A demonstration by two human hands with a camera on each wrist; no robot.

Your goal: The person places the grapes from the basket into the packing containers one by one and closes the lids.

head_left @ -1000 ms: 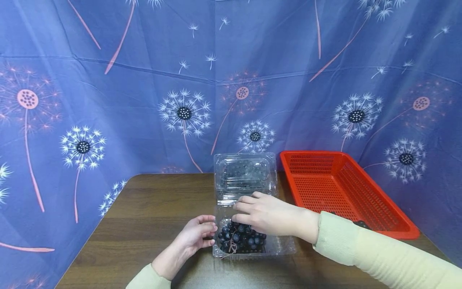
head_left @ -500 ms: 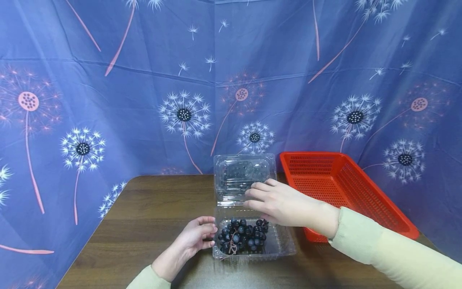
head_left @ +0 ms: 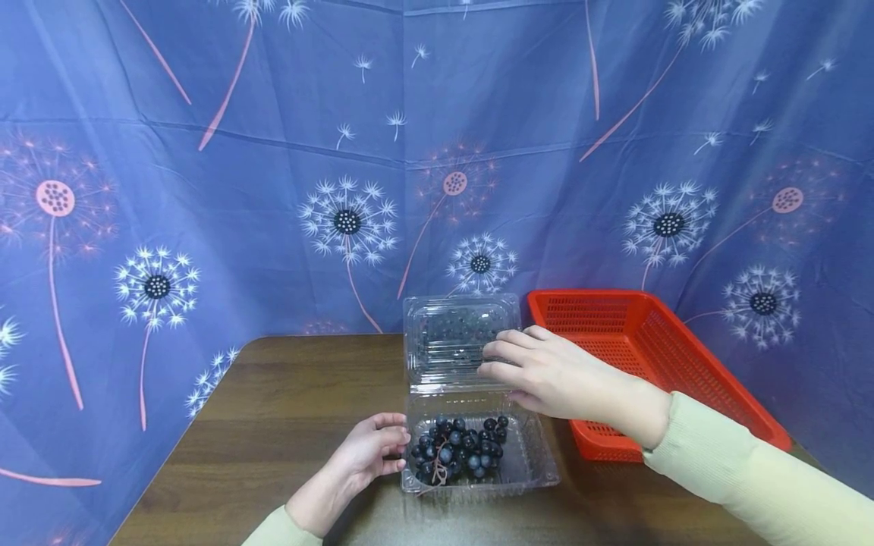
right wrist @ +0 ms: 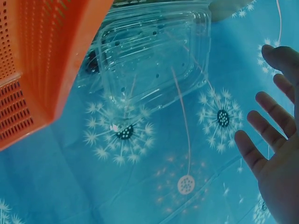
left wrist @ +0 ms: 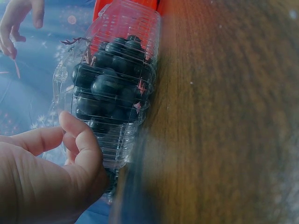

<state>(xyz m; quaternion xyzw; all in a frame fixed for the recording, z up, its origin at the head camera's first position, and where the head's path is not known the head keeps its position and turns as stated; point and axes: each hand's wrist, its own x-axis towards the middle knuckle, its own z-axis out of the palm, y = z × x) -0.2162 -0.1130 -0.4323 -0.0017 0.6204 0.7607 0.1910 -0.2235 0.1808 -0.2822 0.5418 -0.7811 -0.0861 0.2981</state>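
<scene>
A hinged clear plastic clamshell box [head_left: 532, 459] lies with its lid [head_left: 416, 356] raised at the back. Inside its base, toward the left, is a bunch of dark grapes [head_left: 471, 447] with a brown stem. My left hand [head_left: 365, 451] rests its loosely bent fingertips at the box's left side; the left wrist view shows the grapes [left wrist: 105, 84] through the ribbed wall. My right hand [head_left: 539, 371] hovers above the right rear of the box, in front of the lid. Its fingers [right wrist: 259, 151] are spread and hold nothing in the right wrist view.
A red perforated plastic basket [head_left: 601, 299] stands right of the box, its front partly hidden by my right forearm. Both sit on a brown wooden table [head_left: 307, 371]. Blue dandelion-patterned cloth [head_left: 273, 189] hangs behind and at the sides.
My right hand has risen from over the grapes and moved right and back, uncovering the bunch. My left hand stays at the box's left side. The head view has tilted slightly up.
</scene>
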